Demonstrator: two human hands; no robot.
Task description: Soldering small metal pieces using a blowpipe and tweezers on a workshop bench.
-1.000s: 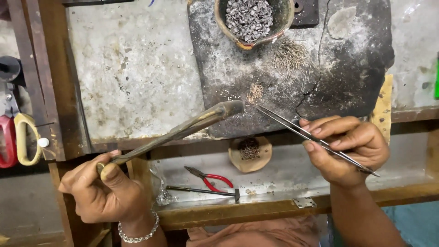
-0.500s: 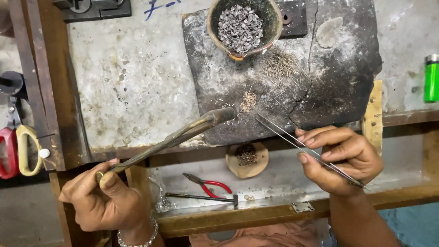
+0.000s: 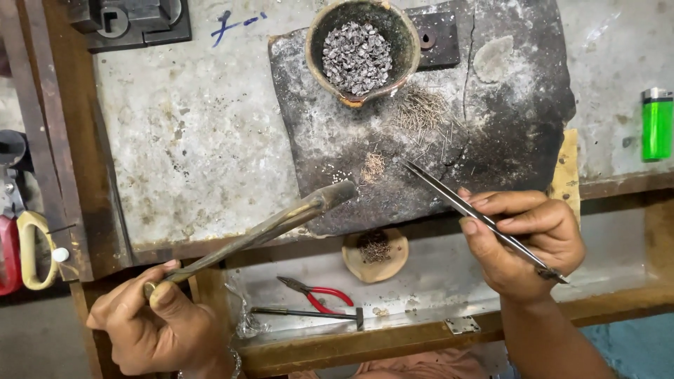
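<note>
Left hand [image 3: 158,323] is gripping a long brass blowpipe [image 3: 267,228], its tip lying over the dark charred slab [image 3: 505,133] on the desk [image 3: 182,133]. Right hand [image 3: 523,242] is pinching steel tweezers [image 3: 477,217], their points resting on the slab near a small heap of fine wire bits [image 3: 372,167]. Above the heap, a clay bowl [image 3: 319,60] of metal scraps is sitting on the slab.
</note>
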